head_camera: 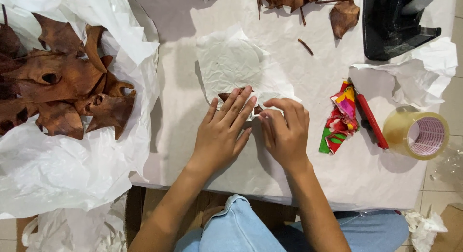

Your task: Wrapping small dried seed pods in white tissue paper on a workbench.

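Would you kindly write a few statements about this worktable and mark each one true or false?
1. The left hand lies flat on the white tissue paper. True.
2. The roll of clear tape stands beside the left hand. False: it is at the table's right edge, beyond the right hand.
3. A heap of brown dried leaves lies on white paper to the left. True.
4. The red-handled tool is in the right hand. False: it lies on the table beside a colourful folded cloth.

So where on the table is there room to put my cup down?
Bare paper table cover shows between the leaf pile and the crumpled tissue. More lies below the tape roll. It's crowded around the red cutter and colourful cloth.
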